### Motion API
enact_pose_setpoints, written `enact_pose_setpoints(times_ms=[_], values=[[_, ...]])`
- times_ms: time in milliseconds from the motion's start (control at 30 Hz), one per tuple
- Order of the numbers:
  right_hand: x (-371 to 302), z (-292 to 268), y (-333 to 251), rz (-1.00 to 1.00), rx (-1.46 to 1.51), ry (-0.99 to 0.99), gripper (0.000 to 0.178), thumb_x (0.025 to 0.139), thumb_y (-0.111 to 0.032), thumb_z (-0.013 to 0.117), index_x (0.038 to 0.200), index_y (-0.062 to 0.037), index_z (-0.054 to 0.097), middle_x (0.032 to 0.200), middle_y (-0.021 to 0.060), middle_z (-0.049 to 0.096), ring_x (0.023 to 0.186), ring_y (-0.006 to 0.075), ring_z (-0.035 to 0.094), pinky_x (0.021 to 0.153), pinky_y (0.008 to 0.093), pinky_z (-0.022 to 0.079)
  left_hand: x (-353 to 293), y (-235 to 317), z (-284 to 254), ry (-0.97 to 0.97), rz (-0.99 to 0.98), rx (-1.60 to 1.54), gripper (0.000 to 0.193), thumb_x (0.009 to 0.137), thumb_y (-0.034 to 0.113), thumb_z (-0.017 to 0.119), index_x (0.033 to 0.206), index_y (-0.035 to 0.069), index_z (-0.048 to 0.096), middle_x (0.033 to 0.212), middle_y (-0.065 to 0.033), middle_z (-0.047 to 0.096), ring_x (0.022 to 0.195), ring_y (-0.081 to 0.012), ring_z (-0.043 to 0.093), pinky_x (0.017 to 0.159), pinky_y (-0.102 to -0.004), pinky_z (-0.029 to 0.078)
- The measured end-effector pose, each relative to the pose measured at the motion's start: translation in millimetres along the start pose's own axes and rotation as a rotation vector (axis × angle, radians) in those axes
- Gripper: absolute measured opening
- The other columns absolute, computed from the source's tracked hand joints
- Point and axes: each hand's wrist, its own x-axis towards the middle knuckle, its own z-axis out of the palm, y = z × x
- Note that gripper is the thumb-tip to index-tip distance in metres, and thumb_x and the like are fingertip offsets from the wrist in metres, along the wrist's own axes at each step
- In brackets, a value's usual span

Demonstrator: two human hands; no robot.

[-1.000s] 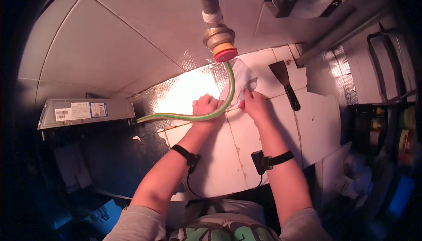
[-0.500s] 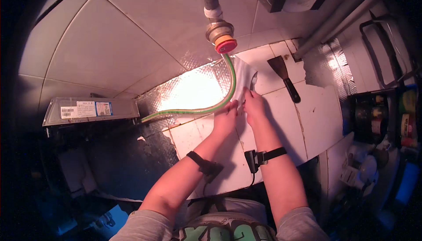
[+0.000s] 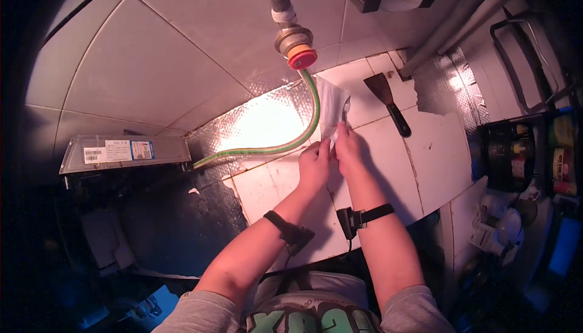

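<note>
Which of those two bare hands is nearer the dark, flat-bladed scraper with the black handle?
The right hand: it lies between the left hand and the scraper. The left hand is farther away, closer to the curved, green-striped hose.

wall [image 3: 176, 47]: large, pale, tiled | worktop [image 3: 385, 178]: white, tiled, brown-seamed | light: white glare [image 3: 264, 120] on silver foil [image 3: 296, 96]

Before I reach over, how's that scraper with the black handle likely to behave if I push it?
The scraper will probably slide rather than roll, since its broad flat blade lies on the white tiles. It should move as one stiff piece, as blade and handle look straight. The tiles look smooth, so it may slip easily.
</note>
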Motion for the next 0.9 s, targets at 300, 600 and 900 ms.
enact_pose_setpoints(times_ms=[300,600,900], values=[[-19.9,5.1,-14.0,-0.043,-0.015,-0.123,0.039,0.097,-0.033,0.054,0.111,0.0021,0.062,0.099,0.0100,0.064,0.089,0.0150,0.058,0.078,0.0308,0.047,-8.7,9.0,6.5,0.046,0.064,-0.017,0.041,0.099,0.026,0.051,0.074,-0.004,0.060,0.063,-0.0103,0.059,0.058,-0.0152,0.051,0.058,-0.0327,0.043],[-14.4,15.8,10.0,-0.010,0.203,-0.063,0.042,0.097,-0.032,0.050,0.116,0.0042,0.060,0.106,0.0150,0.065,0.096,0.0224,0.060,0.085,0.0340,0.046,-9.5,4.3,-3.6,-0.028,0.024,0.014,0.036,0.100,0.027,0.051,0.084,-0.003,0.065,0.068,-0.0016,0.060,0.062,-0.0076,0.049,0.058,-0.0258,0.042],[-40.2,16.7,-9.5,0.006,0.170,-0.089,0.040,0.098,-0.032,0.051,0.117,0.0021,0.060,0.107,0.0097,0.063,0.096,0.0160,0.057,0.084,0.0309,0.046,-12.4,4.6,-10.9,0.009,0.034,0.051,0.039,0.098,0.027,0.052,0.075,-0.004,0.061,0.064,-0.0095,0.060,0.060,-0.0136,0.053,0.059,-0.0327,0.045]])
